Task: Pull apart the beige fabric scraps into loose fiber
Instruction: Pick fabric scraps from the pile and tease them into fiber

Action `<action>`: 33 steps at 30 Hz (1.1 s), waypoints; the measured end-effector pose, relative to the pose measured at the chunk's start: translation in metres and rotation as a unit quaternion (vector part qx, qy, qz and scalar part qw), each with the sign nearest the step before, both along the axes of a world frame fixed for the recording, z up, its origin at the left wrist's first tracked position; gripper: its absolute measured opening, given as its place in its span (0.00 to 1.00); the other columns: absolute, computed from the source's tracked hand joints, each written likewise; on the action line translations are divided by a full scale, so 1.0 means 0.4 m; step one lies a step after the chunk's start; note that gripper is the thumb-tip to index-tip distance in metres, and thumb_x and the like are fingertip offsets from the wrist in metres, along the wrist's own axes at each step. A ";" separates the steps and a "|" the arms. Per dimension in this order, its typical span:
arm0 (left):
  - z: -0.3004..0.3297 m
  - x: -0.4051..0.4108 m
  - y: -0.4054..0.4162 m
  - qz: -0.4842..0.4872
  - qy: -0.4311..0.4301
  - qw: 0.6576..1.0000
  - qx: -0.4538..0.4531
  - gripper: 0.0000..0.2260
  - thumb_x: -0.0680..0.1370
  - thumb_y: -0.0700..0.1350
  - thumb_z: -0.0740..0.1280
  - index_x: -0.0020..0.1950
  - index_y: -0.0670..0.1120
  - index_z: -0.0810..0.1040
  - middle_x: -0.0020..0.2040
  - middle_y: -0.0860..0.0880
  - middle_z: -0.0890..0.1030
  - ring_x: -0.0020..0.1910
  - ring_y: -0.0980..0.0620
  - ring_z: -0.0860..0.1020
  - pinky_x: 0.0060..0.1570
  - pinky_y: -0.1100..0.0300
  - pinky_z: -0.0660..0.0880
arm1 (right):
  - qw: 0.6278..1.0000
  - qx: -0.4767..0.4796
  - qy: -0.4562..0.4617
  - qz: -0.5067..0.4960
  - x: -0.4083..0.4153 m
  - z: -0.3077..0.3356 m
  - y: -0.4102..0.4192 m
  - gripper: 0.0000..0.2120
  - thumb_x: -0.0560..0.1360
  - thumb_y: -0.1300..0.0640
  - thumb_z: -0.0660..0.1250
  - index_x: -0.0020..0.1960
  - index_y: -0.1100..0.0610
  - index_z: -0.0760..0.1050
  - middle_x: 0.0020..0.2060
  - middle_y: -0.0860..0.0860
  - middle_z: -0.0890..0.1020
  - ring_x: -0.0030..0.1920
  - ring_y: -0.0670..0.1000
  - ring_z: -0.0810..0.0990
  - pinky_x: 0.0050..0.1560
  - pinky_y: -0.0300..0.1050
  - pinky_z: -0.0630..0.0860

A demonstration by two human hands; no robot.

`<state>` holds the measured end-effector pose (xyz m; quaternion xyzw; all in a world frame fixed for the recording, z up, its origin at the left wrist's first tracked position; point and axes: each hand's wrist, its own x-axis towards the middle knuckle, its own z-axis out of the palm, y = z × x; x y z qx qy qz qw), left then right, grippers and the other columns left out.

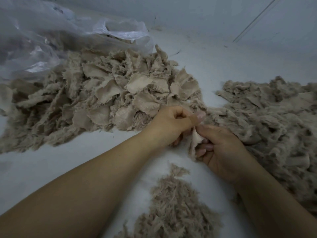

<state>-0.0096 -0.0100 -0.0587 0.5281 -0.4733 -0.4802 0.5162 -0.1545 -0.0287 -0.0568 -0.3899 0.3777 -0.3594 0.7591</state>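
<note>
One beige fabric scrap is pinched between two hands above a white surface: the left hand grips its top edge, the right hand is curled round its lower part. Three beige masses are seen: a scrap pile of frayed woven pieces, a fluffy fiber heap and a smaller fiber mound. One crinkled clear plastic bag lies by pale walls.
</note>
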 end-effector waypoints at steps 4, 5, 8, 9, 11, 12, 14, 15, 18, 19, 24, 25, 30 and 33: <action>-0.010 0.002 -0.006 0.064 0.027 0.997 -0.019 0.14 0.80 0.38 0.66 0.34 0.40 0.72 0.22 0.51 0.71 0.18 0.56 0.64 0.20 0.67 0.61 | 1.000 0.009 -0.010 0.022 -0.003 -0.010 -0.005 0.13 0.81 0.62 0.58 0.42 0.65 0.75 0.22 0.49 0.67 0.19 0.41 0.63 0.22 0.33 0.67; -0.012 0.011 -0.007 0.079 0.049 0.995 -0.023 0.15 0.80 0.38 0.66 0.33 0.39 0.70 0.22 0.50 0.69 0.19 0.55 0.64 0.20 0.67 0.61 | 1.000 0.019 -0.019 0.013 -0.004 -0.012 -0.009 0.12 0.81 0.62 0.58 0.41 0.65 0.73 0.23 0.49 0.67 0.19 0.41 0.63 0.22 0.34 0.67; -0.013 0.043 -0.007 0.018 0.108 0.994 -0.022 0.15 0.79 0.37 0.66 0.33 0.38 0.69 0.25 0.47 0.64 0.19 0.52 0.61 0.20 0.65 0.58 | 0.998 0.044 -0.038 -0.034 -0.005 -0.016 -0.018 0.17 0.82 0.63 0.58 0.35 0.63 0.74 0.23 0.49 0.66 0.19 0.41 0.61 0.22 0.34 0.67; -0.010 0.054 -0.005 -0.024 0.118 0.993 -0.017 0.15 0.79 0.37 0.66 0.32 0.40 0.69 0.24 0.48 0.63 0.19 0.53 0.61 0.20 0.65 0.58 | 0.997 0.048 -0.043 -0.045 -0.004 -0.016 -0.020 0.22 0.82 0.64 0.57 0.31 0.61 0.77 0.23 0.49 0.66 0.19 0.41 0.61 0.24 0.34 0.67; -0.003 0.071 -0.005 -0.076 0.135 0.988 -0.016 0.13 0.77 0.39 0.67 0.32 0.42 0.71 0.23 0.50 0.63 0.18 0.54 0.61 0.20 0.66 0.57 | 0.997 0.046 -0.044 -0.047 -0.002 -0.017 -0.021 0.28 0.82 0.63 0.56 0.26 0.57 0.79 0.22 0.48 0.66 0.19 0.41 0.60 0.30 0.36 0.67; 0.001 0.077 -0.006 -0.078 0.145 0.986 -0.022 0.11 0.75 0.40 0.68 0.33 0.41 0.72 0.22 0.50 0.63 0.18 0.55 0.61 0.20 0.67 0.56 | 0.997 0.047 -0.044 -0.047 -0.002 -0.018 -0.021 0.29 0.83 0.63 0.55 0.26 0.57 0.80 0.21 0.48 0.66 0.19 0.41 0.60 0.33 0.37 0.66; 0.005 0.091 -0.009 -0.085 0.144 0.985 -0.031 0.10 0.72 0.42 0.68 0.35 0.38 0.74 0.21 0.50 0.63 0.17 0.55 0.61 0.20 0.67 0.56 | 0.994 0.065 -0.056 -0.060 -0.003 -0.020 -0.025 0.26 0.83 0.62 0.54 0.30 0.59 0.79 0.21 0.47 0.66 0.19 0.41 0.60 0.34 0.37 0.64; 0.009 0.099 -0.007 -0.117 0.114 0.986 -0.022 0.10 0.71 0.42 0.70 0.35 0.37 0.76 0.21 0.50 0.65 0.17 0.55 0.62 0.20 0.68 0.57 | 0.993 0.076 -0.065 -0.069 -0.003 -0.018 -0.026 0.21 0.83 0.62 0.55 0.33 0.61 0.76 0.22 0.48 0.65 0.20 0.42 0.59 0.32 0.36 0.65; 0.033 0.119 0.014 -0.347 -0.071 0.934 0.055 0.08 0.70 0.43 0.76 0.41 0.39 0.83 0.24 0.43 0.75 0.18 0.55 0.69 0.20 0.67 0.65 | 0.989 0.092 -0.076 -0.089 0.000 -0.016 -0.026 0.14 0.82 0.63 0.57 0.38 0.60 0.69 0.24 0.48 0.65 0.19 0.42 0.60 0.22 0.33 0.66; 0.041 0.119 0.023 -0.405 -0.134 0.902 0.071 0.09 0.69 0.45 0.77 0.42 0.40 0.84 0.28 0.39 0.77 0.20 0.54 0.71 0.21 0.65 0.68 | 0.988 0.095 -0.075 -0.094 0.001 -0.014 -0.025 0.14 0.82 0.63 0.57 0.37 0.59 0.68 0.24 0.48 0.65 0.19 0.41 0.60 0.20 0.33 0.65; 0.032 0.069 0.022 -0.180 -0.208 0.958 0.080 0.24 0.65 0.65 0.75 0.36 0.44 0.77 0.24 0.44 0.73 0.19 0.49 0.68 0.23 0.63 0.63 | 0.991 0.090 -0.058 -0.083 -0.001 -0.007 -0.022 0.11 0.82 0.63 0.57 0.41 0.61 0.69 0.26 0.50 0.66 0.19 0.42 0.61 0.18 0.32 0.64; 0.023 0.056 0.020 -0.137 -0.202 0.967 0.072 0.23 0.66 0.64 0.75 0.36 0.44 0.75 0.25 0.45 0.74 0.19 0.48 0.68 0.22 0.63 0.63 | 0.991 0.089 -0.056 -0.081 -0.001 -0.007 -0.020 0.10 0.83 0.63 0.57 0.43 0.62 0.69 0.27 0.51 0.67 0.19 0.42 0.62 0.18 0.32 0.64; 0.006 0.029 0.019 -0.111 -0.143 0.981 0.071 0.15 0.77 0.48 0.71 0.38 0.37 0.78 0.27 0.41 0.77 0.21 0.48 0.72 0.21 0.64 0.65 | 0.991 0.090 -0.068 -0.075 0.002 -0.012 -0.023 0.11 0.82 0.59 0.59 0.44 0.63 0.71 0.26 0.50 0.67 0.20 0.41 0.62 0.19 0.32 0.63; 0.010 0.040 0.017 -0.108 -0.091 0.987 0.076 0.14 0.79 0.47 0.69 0.34 0.43 0.78 0.25 0.42 0.75 0.20 0.49 0.71 0.19 0.66 0.64 | 0.996 0.062 -0.066 -0.025 0.000 -0.006 -0.017 0.12 0.73 0.50 0.69 0.38 0.58 0.75 0.25 0.47 0.67 0.21 0.41 0.61 0.20 0.32 0.63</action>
